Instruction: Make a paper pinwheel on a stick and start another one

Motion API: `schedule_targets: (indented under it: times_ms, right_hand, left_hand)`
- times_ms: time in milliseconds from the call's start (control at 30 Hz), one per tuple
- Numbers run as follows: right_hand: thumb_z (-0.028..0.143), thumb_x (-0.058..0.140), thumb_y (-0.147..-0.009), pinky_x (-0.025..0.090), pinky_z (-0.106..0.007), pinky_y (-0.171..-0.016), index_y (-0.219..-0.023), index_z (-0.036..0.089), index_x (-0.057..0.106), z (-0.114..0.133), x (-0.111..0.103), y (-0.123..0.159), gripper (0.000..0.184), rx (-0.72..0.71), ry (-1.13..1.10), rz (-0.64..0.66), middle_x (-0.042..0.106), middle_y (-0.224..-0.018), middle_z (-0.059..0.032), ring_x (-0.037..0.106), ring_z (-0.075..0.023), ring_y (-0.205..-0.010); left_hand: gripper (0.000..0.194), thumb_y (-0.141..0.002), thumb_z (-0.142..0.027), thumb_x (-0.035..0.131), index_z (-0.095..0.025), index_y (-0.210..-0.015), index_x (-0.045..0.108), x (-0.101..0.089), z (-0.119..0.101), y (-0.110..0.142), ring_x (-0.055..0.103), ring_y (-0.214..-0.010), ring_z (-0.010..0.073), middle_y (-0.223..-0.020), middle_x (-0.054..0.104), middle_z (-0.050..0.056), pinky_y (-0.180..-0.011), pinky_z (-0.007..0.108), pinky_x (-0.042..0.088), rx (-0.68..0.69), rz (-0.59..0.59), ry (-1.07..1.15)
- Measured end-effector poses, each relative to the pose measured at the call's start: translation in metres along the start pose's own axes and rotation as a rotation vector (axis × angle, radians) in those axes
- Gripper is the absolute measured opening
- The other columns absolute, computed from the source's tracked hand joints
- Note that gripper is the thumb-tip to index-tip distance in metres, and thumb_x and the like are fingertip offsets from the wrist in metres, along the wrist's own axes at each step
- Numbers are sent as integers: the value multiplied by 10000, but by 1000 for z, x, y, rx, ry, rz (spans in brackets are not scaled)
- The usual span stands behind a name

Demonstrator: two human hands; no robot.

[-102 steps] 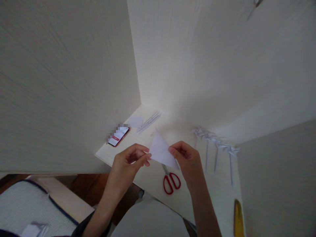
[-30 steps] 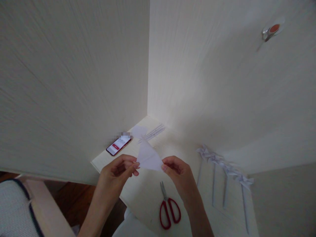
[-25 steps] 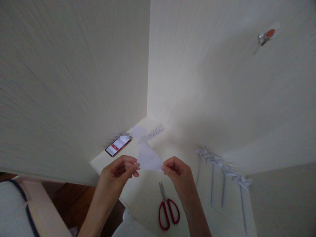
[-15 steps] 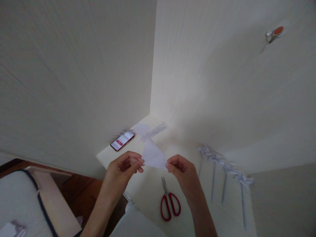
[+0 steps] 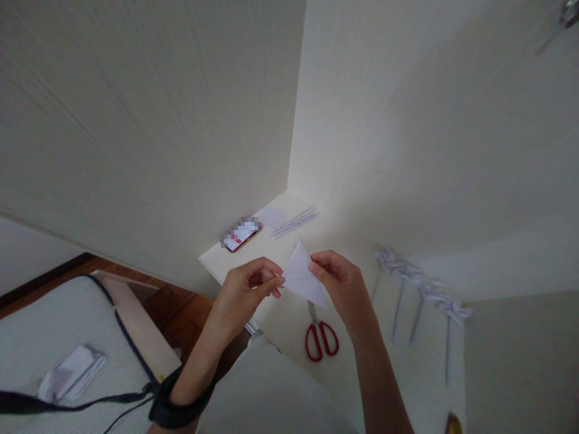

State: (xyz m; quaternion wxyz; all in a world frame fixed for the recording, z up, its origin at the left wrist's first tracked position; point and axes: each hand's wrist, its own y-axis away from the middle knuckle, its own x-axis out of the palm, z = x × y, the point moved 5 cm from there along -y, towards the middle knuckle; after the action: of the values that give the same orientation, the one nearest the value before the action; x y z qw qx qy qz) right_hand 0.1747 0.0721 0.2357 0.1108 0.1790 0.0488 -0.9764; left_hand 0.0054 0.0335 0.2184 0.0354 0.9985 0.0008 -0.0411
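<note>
A small white paper, folded to a triangle, is held up over the white tabletop. My left hand pinches its left corner between thumb and fingertips. On its upper right edge, my right hand is closed with thumb and index finger. Just below the paper lie red-handled scissors, blades pointing away and their tips hidden behind the paper. To the right, several white paper pinwheels on thin sticks lie in a row along the wall.
A phone with a lit screen lies at the table's back left. Beside it are a white paper sheet and several thin paper sticks. At lower left, folded papers rest on a woven seat. Walls meet behind the table.
My right hand has shifted from the paper's right corner to its upper right edge, and the paper has turned in my hands. The camera view has shifted; a black wrist strap now shows.
</note>
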Motion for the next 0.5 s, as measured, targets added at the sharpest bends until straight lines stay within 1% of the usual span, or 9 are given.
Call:
schedule_targets:
  times_ms: [133, 333, 500]
  right_hand:
    - [326, 595, -913, 516, -278, -747, -905, 98, 601, -2, 3, -3, 229, 15, -1, -11, 598, -829, -19, 584, -104, -760]
    - [326, 594, -914, 512, -265, -730, -879, 97, 597, -1, 4, -3, 232, -4, -17, -50, 596, -812, -14, 577, -95, -735]
    - [316, 598, -912, 512, -247, -699, -872, 95, 597, 3, 5, -4, 225, -18, -25, -69, 588, -790, -8, 573, -89, -714]
  left_hand:
    - [150, -820, -267, 663, -130, -807, 603, -3, 1, -1, 575, -580, 105, -610, 586, -51, -622, 268, 484, 7, 1, -15]
    - [136, -821, -253, 662, -129, -854, 616, -6, 1, -1, 572, -574, 103, -606, 580, -55, -617, 265, 487, 12, -6, -26]
    - [150, -807, -263, 678, -128, -849, 628, -9, 0, 1, 567, -568, 99, -611, 589, -51, -579, 243, 460, 1, -3, -31]
